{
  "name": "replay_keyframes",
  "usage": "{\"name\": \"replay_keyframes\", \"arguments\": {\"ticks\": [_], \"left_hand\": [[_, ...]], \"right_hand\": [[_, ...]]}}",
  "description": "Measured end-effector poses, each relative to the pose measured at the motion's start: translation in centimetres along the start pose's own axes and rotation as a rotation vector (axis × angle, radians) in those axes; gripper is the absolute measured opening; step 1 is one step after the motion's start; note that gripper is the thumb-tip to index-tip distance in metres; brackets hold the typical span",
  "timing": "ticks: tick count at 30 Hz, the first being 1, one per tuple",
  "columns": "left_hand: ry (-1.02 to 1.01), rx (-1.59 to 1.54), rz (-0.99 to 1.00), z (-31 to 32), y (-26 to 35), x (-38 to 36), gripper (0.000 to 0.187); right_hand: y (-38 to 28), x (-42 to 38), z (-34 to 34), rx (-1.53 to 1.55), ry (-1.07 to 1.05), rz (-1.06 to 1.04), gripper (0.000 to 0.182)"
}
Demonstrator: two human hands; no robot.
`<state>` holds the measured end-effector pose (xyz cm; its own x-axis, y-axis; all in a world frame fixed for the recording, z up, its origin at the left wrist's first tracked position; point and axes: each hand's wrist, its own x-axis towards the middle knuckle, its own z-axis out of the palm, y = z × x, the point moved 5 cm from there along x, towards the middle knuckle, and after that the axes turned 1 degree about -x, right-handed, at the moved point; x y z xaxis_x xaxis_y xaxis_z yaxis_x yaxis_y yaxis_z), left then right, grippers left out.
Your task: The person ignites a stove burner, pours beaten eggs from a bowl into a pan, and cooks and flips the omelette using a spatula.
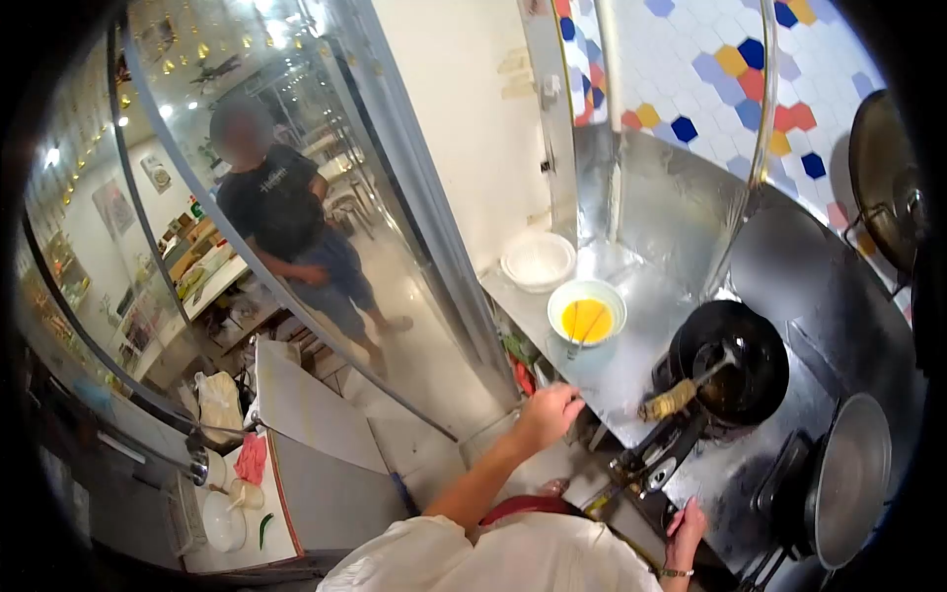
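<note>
My left hand is off the counter's front edge with its fingers curled in, and nothing shows in it. Just beyond it, a white bowl holds yellow beaten egg with thin utensils leaning in it. My right hand is low at the stove's front edge, fingers bent; what they hold, if anything, is hidden. Between and beyond my hands, a black wok sits on the burner, its handle pointing toward me. A ladle with a wrapped handle rests in the wok.
A stack of white bowls stands at the counter's back left. A grey pan is at the right, and a large lid hangs on the tiled wall. Behind the glass door stands a person. A side table holds a green chili.
</note>
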<state>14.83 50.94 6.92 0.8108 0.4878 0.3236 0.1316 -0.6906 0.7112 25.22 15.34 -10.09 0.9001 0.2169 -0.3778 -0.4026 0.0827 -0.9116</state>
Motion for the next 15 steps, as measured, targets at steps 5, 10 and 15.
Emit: {"name": "replay_keyframes", "arguments": {"ticks": [5,10,15], "left_hand": [[-0.012,0.055,-0.035,0.4,-1.0,-0.2,0.025],[-0.023,0.05,-0.069,0.7,-1.4,0.1,0.025],[-0.055,0.046,-0.066,1.2,-1.3,0.2,0.025]], "right_hand": [[2.9,2.5,-2.7,-0.049,-0.176,0.03,0.034],[-3.8,-3.4,2.0,-0.067,-0.041,0.049,0.032],[-1.8,-2.1,0.9,-0.018,-0.057,0.054,0.029]]}}
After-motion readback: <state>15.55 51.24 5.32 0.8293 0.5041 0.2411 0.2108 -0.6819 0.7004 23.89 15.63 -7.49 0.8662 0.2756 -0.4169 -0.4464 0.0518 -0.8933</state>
